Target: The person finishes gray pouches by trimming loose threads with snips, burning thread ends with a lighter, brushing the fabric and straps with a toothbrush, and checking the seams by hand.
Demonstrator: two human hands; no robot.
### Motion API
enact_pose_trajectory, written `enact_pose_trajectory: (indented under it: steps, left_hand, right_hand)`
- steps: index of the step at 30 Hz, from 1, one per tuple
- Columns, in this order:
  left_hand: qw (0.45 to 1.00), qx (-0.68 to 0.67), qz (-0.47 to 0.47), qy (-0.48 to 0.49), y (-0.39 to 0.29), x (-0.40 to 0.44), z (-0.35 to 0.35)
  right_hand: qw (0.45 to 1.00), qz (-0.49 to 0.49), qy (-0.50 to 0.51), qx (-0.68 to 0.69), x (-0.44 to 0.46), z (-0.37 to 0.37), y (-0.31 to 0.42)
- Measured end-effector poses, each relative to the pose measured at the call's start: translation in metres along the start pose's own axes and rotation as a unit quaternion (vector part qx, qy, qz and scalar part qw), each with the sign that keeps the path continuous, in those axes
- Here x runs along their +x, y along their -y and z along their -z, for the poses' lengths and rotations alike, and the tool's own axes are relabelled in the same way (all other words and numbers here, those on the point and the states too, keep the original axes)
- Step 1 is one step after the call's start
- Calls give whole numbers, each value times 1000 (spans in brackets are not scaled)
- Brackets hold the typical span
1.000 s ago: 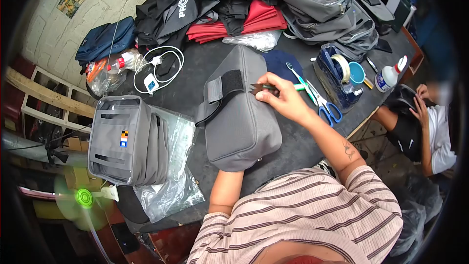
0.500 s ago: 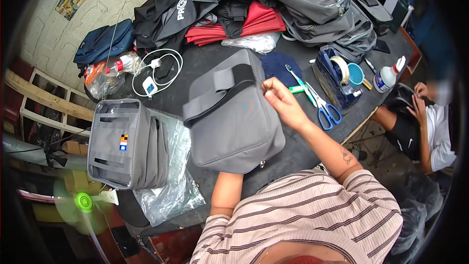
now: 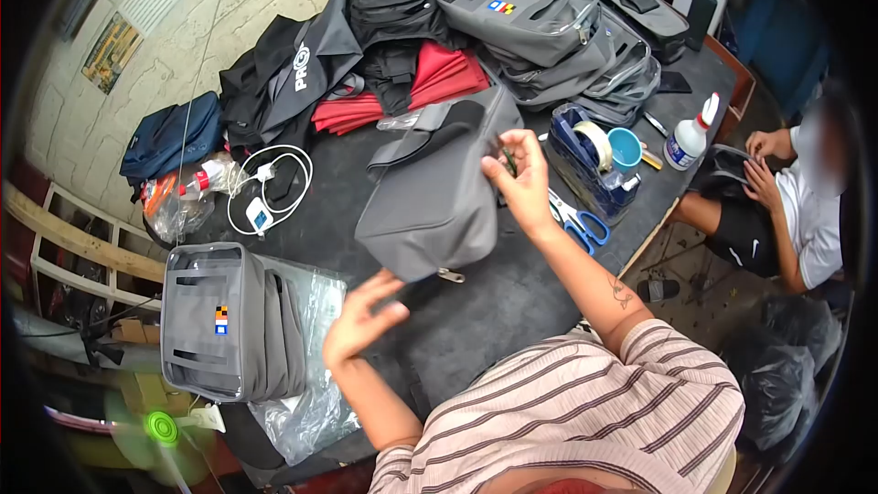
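A gray bag [image 3: 430, 206] is held tilted over the table [image 3: 457, 325], to the right of the clear-fronted bag [image 3: 203, 320]. Its edge is pinched by the right hand [image 3: 523, 181]. The left hand [image 3: 359, 318], fingers spread, is seen just right of the clear-fronted bag; contact with the gray bag cannot be confirmed. Blue-handled scissors [image 3: 582, 221] are noted well to the clear-fronted bag's right.

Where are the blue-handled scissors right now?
In the head view, the scissors lie on the dark table, to the lower right of your right hand and near the close end of the tape dispenser.
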State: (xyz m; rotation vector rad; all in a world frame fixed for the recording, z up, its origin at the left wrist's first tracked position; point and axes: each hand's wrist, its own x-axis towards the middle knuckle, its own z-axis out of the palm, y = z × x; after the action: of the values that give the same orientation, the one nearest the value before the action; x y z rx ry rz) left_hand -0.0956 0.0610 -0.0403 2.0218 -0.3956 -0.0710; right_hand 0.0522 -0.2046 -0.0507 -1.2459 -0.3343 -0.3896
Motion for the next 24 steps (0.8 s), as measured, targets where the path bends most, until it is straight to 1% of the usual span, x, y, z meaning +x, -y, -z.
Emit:
enact_pose_trajectory:
  steps: [1,2,3,4,5,6,7,8,9,11,12,13,14,15,16,18,19,20,21,22,24]
  left_hand:
    - [996,15,45,-82,-20,5,5]
    - [963,-25,175,-202,-43,14,3]
    - [945,9,51,-322,-51,29,-6]
    - [921,91,-18,-377,-78,46,-19]
    - [918,149,-62,-363,-83,58,-27]
    - [920,183,-46,-344,-86,69,-36]
    - [913,243,-56,-324,-79,82,-44]
    - [899,296,-51,-318,-74,94,-52]
    - [885,336,-67,-314,-64,103,-58]
    - [908,296,-2,-297,-55,111,-66]
    - [908,295,-1,-296,-55,111,-69]
    - [899,327,-16,-291,-56,111,-71]
    - [888,358,-29,-286,-58,112,-73]
    - [884,353,-41,-302,-61,113,-76]
    - [884,353,-40,-303,-61,113,-77]
    - [881,368,-42,-294,-57,112,-79]
    - [881,366,-40,-296,-49,112,-85]
    - [880,367,-39,-297,-46,111,-86]
    - [885,347,-26,-308,-45,109,-87]
    - [890,327,-12,-318,-44,108,-88]
    - [887,332,-6,-321,-45,107,-84]
  right_hand:
    - [1000,-19,8,-17,-3,-3,1]
    - [996,-54,30,-61,-9,-5,1]
    - [991,-70,50,-99,-14,-8,-3]
    - [989,-65,60,-115,-19,-12,-6]
    - [989,-68,65,-112,-22,-16,-11]
    - [991,-45,63,-105,-25,-19,-17]
    - [993,-21,60,-99,-28,-23,-19]
    - [992,-14,67,-108,-31,-24,-16]
    - [992,-13,70,-106,-31,-23,-16]
    - [956,111,95,-256,-30,-15,-16]
    - [926,165,118,-319,-25,-9,-11]
    - [926,163,118,-320,-22,-7,-10]
    - [904,204,121,-356,-19,-5,-9]
    - [879,244,125,-389,-18,-5,-9]
    - [887,236,130,-375,-18,-6,-11]
    - [954,139,117,-238,-20,-9,-22]
    - [977,14,111,-182,-20,-9,-18]
    - [989,-81,124,-26,-18,-5,-22]
    - [967,-174,132,131,-15,-3,-22]
    - [954,-184,133,197,-15,-4,-23]
    - [985,-107,136,14,-16,-5,-16]
